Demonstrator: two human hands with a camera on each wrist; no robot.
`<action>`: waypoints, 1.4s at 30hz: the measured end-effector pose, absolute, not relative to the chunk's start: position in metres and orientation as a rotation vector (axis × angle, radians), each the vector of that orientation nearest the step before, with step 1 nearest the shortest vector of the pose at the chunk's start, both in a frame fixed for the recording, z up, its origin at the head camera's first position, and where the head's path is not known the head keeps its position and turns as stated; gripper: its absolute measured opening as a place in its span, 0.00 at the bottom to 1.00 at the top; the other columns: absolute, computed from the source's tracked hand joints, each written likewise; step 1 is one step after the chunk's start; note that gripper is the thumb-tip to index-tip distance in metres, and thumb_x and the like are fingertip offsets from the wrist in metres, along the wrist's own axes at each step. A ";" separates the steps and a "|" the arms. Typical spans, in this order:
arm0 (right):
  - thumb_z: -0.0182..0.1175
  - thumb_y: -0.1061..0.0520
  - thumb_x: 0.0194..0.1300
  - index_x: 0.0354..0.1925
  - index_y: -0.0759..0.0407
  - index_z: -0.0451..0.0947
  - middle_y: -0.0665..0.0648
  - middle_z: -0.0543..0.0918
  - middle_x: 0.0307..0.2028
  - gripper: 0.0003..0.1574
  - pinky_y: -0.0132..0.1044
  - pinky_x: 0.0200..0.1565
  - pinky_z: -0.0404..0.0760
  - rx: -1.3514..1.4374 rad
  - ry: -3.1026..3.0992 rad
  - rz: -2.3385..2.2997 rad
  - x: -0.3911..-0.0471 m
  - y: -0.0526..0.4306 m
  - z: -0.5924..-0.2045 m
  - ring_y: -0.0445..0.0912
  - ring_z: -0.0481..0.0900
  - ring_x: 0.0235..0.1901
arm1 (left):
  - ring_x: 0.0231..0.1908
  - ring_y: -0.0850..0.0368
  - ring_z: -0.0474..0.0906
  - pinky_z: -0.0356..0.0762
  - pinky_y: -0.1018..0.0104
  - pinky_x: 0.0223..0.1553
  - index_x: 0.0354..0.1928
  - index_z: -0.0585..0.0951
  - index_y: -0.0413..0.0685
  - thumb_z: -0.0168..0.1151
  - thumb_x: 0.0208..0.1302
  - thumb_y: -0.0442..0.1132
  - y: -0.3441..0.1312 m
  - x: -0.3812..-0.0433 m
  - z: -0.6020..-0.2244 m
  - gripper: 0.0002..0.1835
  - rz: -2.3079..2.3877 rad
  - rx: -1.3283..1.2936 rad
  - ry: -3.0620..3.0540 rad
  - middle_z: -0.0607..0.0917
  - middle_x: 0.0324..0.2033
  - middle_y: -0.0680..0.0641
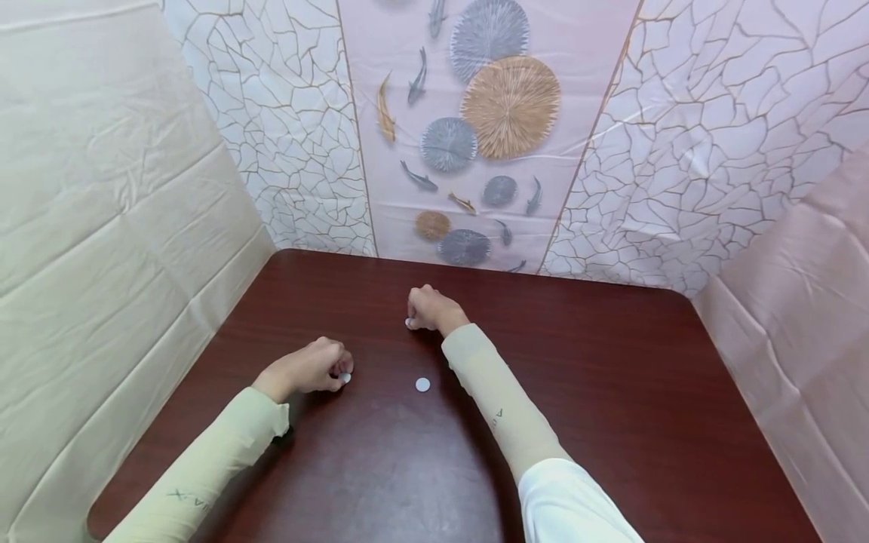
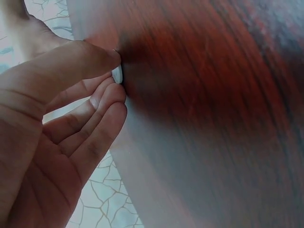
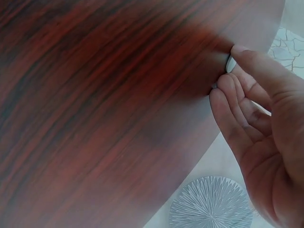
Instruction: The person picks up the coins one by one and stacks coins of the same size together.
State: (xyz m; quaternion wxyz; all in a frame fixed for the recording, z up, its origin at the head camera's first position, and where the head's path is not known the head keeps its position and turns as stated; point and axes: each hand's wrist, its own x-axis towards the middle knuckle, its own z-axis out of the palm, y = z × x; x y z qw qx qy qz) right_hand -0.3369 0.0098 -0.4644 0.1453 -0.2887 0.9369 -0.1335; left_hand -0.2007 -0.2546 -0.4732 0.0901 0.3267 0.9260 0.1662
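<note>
Three small white round discs are in the head view. My left hand [image 1: 315, 366] pinches one white disc [image 2: 118, 74] between thumb and fingers, low over the dark table at left of centre. Farther back and to the right, my right hand [image 1: 431, 308] pinches a second white disc [image 3: 231, 64] by its edge, close to the tabletop. Both held discs are partly covered by fingertips. The third white disc [image 1: 423, 385] lies flat on the table between the two arms, touched by neither hand.
A dark reddish-brown wooden table [image 1: 611, 392] with rounded corners spreads under both arms. Pale cloth [image 1: 115, 226] hangs along the left side and pink cloth [image 1: 787, 302] along the right. Behind stands a patterned backdrop [image 1: 434, 166] with fish and round shapes.
</note>
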 end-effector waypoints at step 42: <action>0.73 0.50 0.55 0.35 0.53 0.83 0.49 0.85 0.33 0.12 0.34 0.37 0.82 -1.178 2.694 -0.362 -0.308 0.010 -0.463 0.43 0.81 0.30 | 0.35 0.61 0.83 0.81 0.69 0.38 0.34 0.85 0.48 0.71 0.58 0.29 -0.253 -0.196 -0.474 0.06 0.595 0.875 2.760 0.86 0.31 0.53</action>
